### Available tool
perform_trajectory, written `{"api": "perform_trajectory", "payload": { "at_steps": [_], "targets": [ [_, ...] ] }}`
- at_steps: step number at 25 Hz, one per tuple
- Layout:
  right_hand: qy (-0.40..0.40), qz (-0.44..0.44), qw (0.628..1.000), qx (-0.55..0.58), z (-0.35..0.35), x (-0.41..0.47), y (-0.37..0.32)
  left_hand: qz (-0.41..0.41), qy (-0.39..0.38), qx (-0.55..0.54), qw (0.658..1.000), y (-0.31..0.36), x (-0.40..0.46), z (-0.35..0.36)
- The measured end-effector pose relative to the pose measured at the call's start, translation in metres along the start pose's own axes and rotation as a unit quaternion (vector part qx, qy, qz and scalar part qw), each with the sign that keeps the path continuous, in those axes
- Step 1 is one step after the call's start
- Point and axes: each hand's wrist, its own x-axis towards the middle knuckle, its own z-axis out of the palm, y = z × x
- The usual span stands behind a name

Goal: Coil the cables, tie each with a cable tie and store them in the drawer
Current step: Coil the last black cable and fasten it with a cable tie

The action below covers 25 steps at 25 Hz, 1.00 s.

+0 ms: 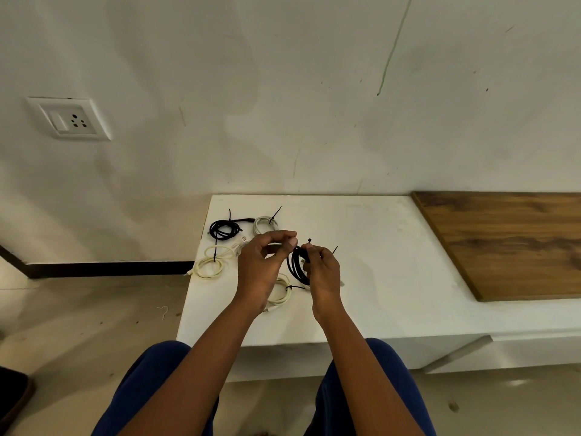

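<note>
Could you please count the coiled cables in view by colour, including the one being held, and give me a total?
Black coiled cables: 2, one on the table and one held in the hands
White or cream coiled cables: 3, at the back, at the left edge and under the hands
Total: 5
</note>
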Motion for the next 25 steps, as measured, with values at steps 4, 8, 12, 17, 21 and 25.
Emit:
{"api": "perform_trajectory", "payload": {
  "at_steps": [4, 8, 12, 17, 21, 25],
  "targets": [
    [-0.010, -0.013, 0.999, -0.038, 0.0054, -0.0019, 0.0038, 0.033, 0.045, 0.058, 0.997, 0.0005, 0.0004, 0.0015],
    [-0.002, -0.018, 0.999, -0.043, 0.0075, -0.0026, 0.0047, 0.076, 0.060, 0.108, 0.989, 0.0019, -0.0007, 0.0053],
    [-0.001, -0.017, 0.999, -0.043, 0.0068, -0.0022, 0.0043, 0.169, 0.025, 0.223, 0.960, -0.0004, -0.0030, 0.0048],
    [0.001, -0.009, 1.000, -0.027, 0.0071, -0.0018, 0.0041, 0.264, 0.001, 0.360, 0.895, -0.0007, -0.0045, 0.0044],
    [-0.003, -0.007, 1.000, -0.001, 0.0081, -0.0020, 0.0031, 0.264, -0.007, 0.380, 0.887, -0.0006, -0.0034, 0.0044],
    [-0.005, -0.006, 1.000, 0.008, 0.0079, -0.0022, 0.0037, 0.262, -0.008, 0.383, 0.886, -0.0004, -0.0038, 0.0043]
  ]
}}
